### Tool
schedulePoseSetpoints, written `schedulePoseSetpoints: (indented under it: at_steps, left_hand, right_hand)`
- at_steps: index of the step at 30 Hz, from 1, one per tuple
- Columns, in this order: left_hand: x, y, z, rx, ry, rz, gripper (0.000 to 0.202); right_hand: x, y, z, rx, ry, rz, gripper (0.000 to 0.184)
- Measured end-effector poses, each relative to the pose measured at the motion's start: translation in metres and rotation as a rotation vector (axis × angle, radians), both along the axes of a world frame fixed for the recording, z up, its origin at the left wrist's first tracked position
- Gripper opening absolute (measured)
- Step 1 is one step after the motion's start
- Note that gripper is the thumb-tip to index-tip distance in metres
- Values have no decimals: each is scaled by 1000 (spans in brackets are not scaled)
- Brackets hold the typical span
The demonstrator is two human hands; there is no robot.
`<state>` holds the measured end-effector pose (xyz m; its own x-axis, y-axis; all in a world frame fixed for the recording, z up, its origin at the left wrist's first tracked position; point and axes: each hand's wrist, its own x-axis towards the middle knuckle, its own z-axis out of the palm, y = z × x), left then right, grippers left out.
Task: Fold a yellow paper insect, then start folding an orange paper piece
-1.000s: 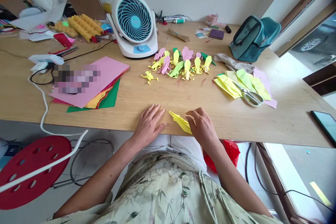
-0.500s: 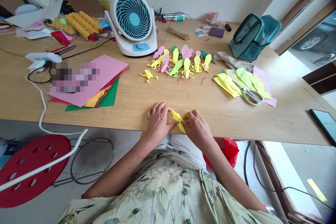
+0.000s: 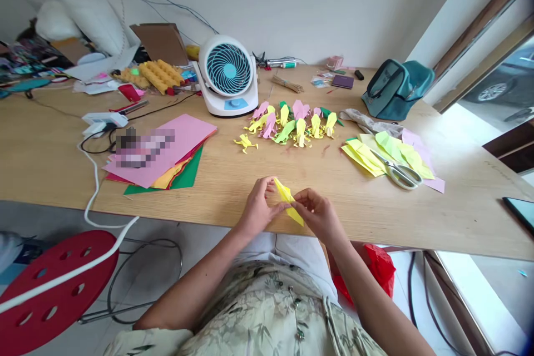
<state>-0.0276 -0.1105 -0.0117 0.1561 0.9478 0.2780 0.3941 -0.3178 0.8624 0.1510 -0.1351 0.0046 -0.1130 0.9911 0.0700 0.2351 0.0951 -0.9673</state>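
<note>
A folded yellow paper piece (image 3: 287,200) is held between both hands, lifted just over the front edge of the wooden table (image 3: 375,217). My left hand (image 3: 258,212) pinches its left side with thumb and fingers. My right hand (image 3: 319,212) pinches its right side. Beyond them lies a cluster of several finished folded paper figures (image 3: 292,122) in yellow, pink and green.
A stack of coloured paper sheets (image 3: 167,150) lies at the left. Cut yellow and green squares with scissors (image 3: 398,172) lie at the right. A small fan (image 3: 228,75) stands at the back, a teal bag (image 3: 394,89) back right, a phone (image 3: 521,211) far right, a red stool (image 3: 54,283) lower left.
My left hand came off the table and joined the right on the yellow paper. Both hands now hold it slightly raised. The view has tilted up, showing more of the wall.
</note>
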Motion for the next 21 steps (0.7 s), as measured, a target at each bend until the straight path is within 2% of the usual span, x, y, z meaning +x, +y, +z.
schedulePoseSetpoints:
  at_steps: [2, 3, 6, 9, 12, 15, 18, 21]
  left_hand:
    - [2, 19, 12, -195, -238, -204, 48]
    - [3, 30, 20, -239, -319, -259, 44]
    - [10, 63, 41, -287, -457, -269, 42]
    - [16, 93, 53, -355, -520, -249, 45]
    - [16, 117, 49, -438, -499, -247, 47]
    - [12, 131, 37, -500, -482, -264, 46]
    - [9, 134, 25, -503, -459, -280, 43]
    - [9, 132, 22, -492, -451, -269, 44]
  right_hand:
    - [-1, 17, 7, -11, 134, 10, 29]
    - [0, 27, 11, -24, 196, 9, 34]
    - [3, 62, 24, -117, 300, 47, 45]
    - [7, 95, 32, -182, 308, 105, 49]
    - [9, 122, 29, -165, 293, 105, 49]
    - [6, 138, 17, -142, 297, 92, 48]
    - [3, 142, 4, -119, 298, 83, 47]
    - [3, 137, -3, -92, 304, 128, 43]
